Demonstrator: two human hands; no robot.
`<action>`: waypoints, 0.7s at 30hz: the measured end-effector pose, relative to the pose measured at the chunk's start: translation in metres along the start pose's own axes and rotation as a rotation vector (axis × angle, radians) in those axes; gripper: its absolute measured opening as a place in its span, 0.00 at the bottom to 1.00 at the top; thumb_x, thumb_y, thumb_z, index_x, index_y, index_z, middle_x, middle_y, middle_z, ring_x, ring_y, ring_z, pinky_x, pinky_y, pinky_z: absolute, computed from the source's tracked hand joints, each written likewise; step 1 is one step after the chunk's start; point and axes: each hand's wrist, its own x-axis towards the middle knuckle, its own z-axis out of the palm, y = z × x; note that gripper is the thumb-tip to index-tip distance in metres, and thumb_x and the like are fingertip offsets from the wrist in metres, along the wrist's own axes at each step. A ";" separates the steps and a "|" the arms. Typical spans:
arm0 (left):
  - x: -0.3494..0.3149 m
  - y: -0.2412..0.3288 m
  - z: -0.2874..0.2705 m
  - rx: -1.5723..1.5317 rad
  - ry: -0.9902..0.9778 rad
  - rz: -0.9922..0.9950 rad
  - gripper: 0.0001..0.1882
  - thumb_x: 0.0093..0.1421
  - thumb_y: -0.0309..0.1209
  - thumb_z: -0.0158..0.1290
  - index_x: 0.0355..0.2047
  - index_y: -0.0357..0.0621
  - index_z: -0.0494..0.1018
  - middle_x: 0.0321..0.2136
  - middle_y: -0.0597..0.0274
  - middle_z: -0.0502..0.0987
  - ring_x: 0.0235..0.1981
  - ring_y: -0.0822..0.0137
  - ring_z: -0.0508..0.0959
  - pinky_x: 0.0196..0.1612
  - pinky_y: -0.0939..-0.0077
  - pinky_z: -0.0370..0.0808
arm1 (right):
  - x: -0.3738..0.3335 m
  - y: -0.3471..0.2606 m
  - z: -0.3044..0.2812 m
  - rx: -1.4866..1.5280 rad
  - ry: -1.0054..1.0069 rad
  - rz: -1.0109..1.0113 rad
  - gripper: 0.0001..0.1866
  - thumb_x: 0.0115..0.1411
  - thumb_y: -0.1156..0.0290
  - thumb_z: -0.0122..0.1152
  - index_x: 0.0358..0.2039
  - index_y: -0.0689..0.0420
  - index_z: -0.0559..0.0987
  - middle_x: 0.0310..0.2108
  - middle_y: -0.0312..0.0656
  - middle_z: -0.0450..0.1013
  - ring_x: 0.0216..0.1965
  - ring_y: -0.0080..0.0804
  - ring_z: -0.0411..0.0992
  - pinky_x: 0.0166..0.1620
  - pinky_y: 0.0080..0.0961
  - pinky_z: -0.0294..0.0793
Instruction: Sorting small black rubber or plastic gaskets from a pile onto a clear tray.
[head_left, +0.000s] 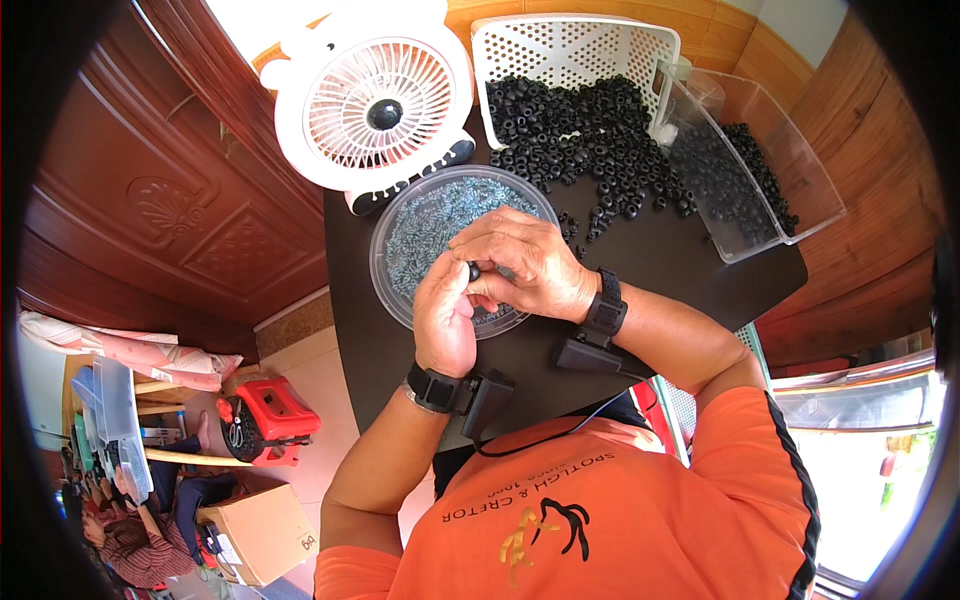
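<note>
Upper left: white round plastic fan (pixel 373 103). Centre: left hand (pixel 445 318) and right hand (pixel 525 262) together pinch a small black rubber ring (pixel 474 270) above a clear round tub of grey screws (pixel 432 225). Upper right: white perforated basket (pixel 570 50) spilling black rings (pixel 585 125).

Left hand (pixel 445 318) and right hand (pixel 525 262) pinching small black ring (pixel 473 270), over round dish of screws (pixel 440 225), black table (pixel 660 255)

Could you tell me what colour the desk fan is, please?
The desk fan is white, seen best in the head view.
</note>
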 end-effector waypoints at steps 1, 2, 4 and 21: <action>0.000 0.000 0.000 -0.002 0.008 0.000 0.15 0.64 0.38 0.41 0.38 0.38 0.70 0.31 0.62 0.72 0.27 0.73 0.72 0.30 0.79 0.69 | 0.001 -0.001 0.000 0.003 0.001 0.016 0.20 0.39 0.73 0.71 0.35 0.56 0.76 0.38 0.40 0.76 0.37 0.38 0.75 0.39 0.32 0.75; 0.000 -0.001 0.000 -0.005 0.015 0.000 0.15 0.64 0.38 0.42 0.37 0.38 0.70 0.30 0.63 0.72 0.27 0.73 0.72 0.29 0.79 0.69 | 0.000 -0.002 0.000 0.003 0.001 0.016 0.20 0.39 0.73 0.71 0.35 0.56 0.76 0.38 0.40 0.76 0.37 0.38 0.75 0.39 0.32 0.75; 0.000 -0.002 -0.002 0.002 -0.003 0.016 0.15 0.64 0.38 0.42 0.37 0.38 0.70 0.30 0.63 0.71 0.26 0.73 0.72 0.29 0.79 0.69 | 0.000 -0.002 -0.001 0.020 -0.017 0.060 0.21 0.37 0.73 0.72 0.35 0.56 0.76 0.39 0.40 0.76 0.39 0.37 0.74 0.40 0.32 0.75; -0.001 -0.003 -0.002 0.041 -0.095 -0.028 0.19 0.65 0.42 0.40 0.39 0.35 0.69 0.28 0.59 0.74 0.25 0.72 0.73 0.28 0.80 0.70 | -0.004 0.003 -0.007 -0.005 0.037 0.075 0.20 0.40 0.74 0.70 0.36 0.56 0.75 0.37 0.41 0.76 0.38 0.40 0.75 0.39 0.32 0.75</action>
